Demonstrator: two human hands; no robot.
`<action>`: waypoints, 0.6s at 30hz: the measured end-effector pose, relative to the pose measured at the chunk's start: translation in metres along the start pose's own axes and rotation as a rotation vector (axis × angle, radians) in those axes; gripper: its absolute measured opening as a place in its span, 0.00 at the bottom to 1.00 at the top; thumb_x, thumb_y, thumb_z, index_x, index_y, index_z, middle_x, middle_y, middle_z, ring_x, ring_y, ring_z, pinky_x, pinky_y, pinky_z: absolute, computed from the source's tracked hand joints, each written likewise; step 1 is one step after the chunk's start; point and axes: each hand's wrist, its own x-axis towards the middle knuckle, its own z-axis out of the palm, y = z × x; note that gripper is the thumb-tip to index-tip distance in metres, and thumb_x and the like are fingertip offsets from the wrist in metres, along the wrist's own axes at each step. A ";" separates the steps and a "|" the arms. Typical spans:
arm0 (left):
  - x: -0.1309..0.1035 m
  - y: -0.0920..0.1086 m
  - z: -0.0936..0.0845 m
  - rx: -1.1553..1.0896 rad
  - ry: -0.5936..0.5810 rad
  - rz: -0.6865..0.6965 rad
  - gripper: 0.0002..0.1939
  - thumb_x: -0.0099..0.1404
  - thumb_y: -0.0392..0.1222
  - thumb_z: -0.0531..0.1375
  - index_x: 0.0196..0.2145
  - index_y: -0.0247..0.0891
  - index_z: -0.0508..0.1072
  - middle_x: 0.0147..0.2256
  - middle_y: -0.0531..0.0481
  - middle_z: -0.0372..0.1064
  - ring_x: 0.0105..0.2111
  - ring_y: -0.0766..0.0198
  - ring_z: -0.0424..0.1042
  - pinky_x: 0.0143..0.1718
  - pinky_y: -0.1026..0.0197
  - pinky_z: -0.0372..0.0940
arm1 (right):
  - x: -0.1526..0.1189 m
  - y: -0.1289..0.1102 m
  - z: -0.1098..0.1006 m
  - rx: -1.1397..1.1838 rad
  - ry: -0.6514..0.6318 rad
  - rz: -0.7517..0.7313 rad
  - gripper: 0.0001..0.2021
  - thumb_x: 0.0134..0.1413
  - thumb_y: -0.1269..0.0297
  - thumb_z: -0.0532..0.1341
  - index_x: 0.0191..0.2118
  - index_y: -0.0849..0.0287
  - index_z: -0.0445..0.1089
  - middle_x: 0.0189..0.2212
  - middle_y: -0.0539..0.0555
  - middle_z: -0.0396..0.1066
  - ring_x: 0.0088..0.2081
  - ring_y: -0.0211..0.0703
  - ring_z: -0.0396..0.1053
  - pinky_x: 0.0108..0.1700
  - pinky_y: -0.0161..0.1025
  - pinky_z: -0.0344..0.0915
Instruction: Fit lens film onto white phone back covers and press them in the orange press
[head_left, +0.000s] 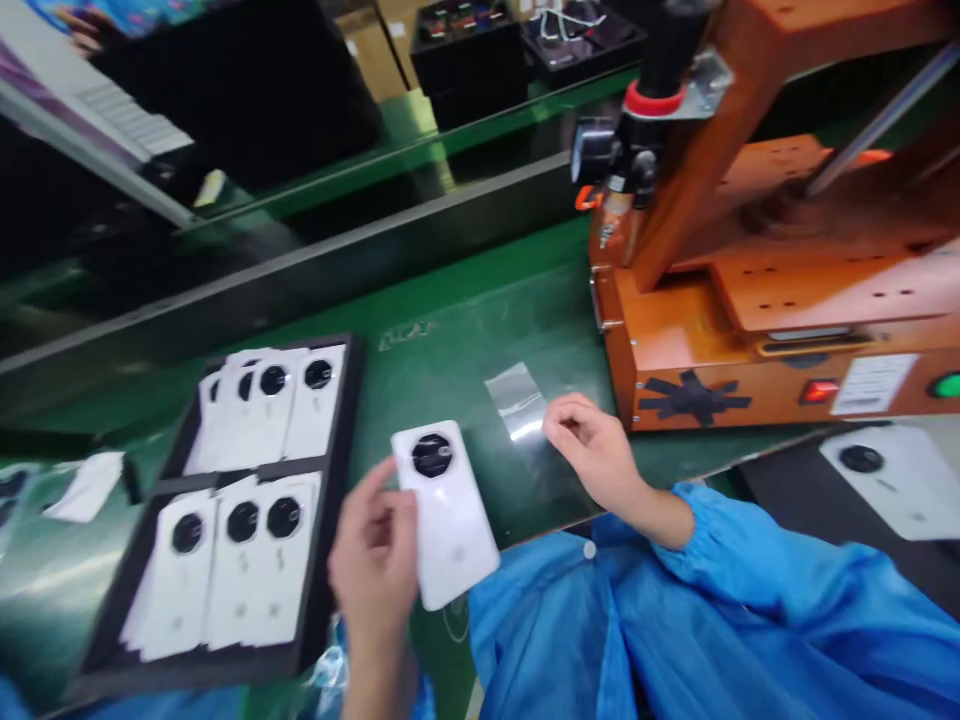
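Observation:
My left hand [375, 550] grips the left edge of a white phone back cover [457, 530], between thumb and fingers. A round black camera area sits near the cover's upper end. To its right, my right hand [596, 455] has its thumb and forefinger pinched together at the lower right corner of a small clear plastic film [517, 402]. Light glints off the film above the green bench mat. Left of my left hand is a black tray [330, 560], with several similar white covers overlapping in its two compartments.
An orange press machine [675, 330] with a red-lit switch and a green button stands at the right. Another white cover [896, 480] lies on a dark pad beside my right sleeve. A raised rail [300, 260] crosses behind the bench. Black bins [472, 60] stand beyond.

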 end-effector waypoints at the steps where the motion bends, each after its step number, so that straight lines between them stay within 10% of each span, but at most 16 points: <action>1: -0.010 0.003 0.027 -0.007 -0.043 0.080 0.18 0.70 0.50 0.58 0.53 0.43 0.75 0.35 0.50 0.75 0.30 0.65 0.72 0.30 0.64 0.67 | 0.006 0.002 0.002 0.003 0.003 0.024 0.09 0.62 0.60 0.63 0.32 0.58 0.73 0.34 0.53 0.70 0.35 0.41 0.68 0.34 0.38 0.66; 4: -0.030 0.008 0.090 0.020 -0.096 0.248 0.14 0.72 0.44 0.54 0.46 0.40 0.78 0.35 0.49 0.75 0.30 0.66 0.72 0.35 0.63 0.67 | 0.021 0.009 0.005 -0.036 0.007 0.057 0.08 0.61 0.61 0.63 0.32 0.59 0.74 0.34 0.52 0.71 0.32 0.37 0.66 0.33 0.35 0.64; 7: -0.034 0.005 0.113 0.119 -0.091 0.269 0.16 0.70 0.42 0.56 0.53 0.38 0.75 0.27 0.53 0.69 0.26 0.65 0.67 0.33 0.62 0.63 | 0.029 0.014 0.006 -0.114 0.007 0.042 0.06 0.60 0.65 0.63 0.32 0.59 0.74 0.36 0.53 0.72 0.35 0.38 0.68 0.37 0.36 0.65; 11: -0.033 -0.005 0.099 0.343 -0.083 0.401 0.21 0.69 0.46 0.59 0.57 0.36 0.71 0.24 0.54 0.63 0.28 0.60 0.67 0.34 0.58 0.61 | 0.034 0.016 0.006 -0.230 -0.015 0.039 0.05 0.59 0.69 0.64 0.31 0.59 0.74 0.39 0.53 0.72 0.44 0.41 0.70 0.47 0.39 0.65; 18: -0.058 -0.015 0.079 0.425 -0.318 0.717 0.36 0.60 0.60 0.67 0.62 0.46 0.68 0.61 0.40 0.69 0.57 0.42 0.67 0.54 0.43 0.55 | 0.044 0.007 0.008 -0.468 -0.257 0.053 0.04 0.60 0.69 0.65 0.33 0.57 0.75 0.43 0.52 0.72 0.49 0.45 0.67 0.54 0.46 0.57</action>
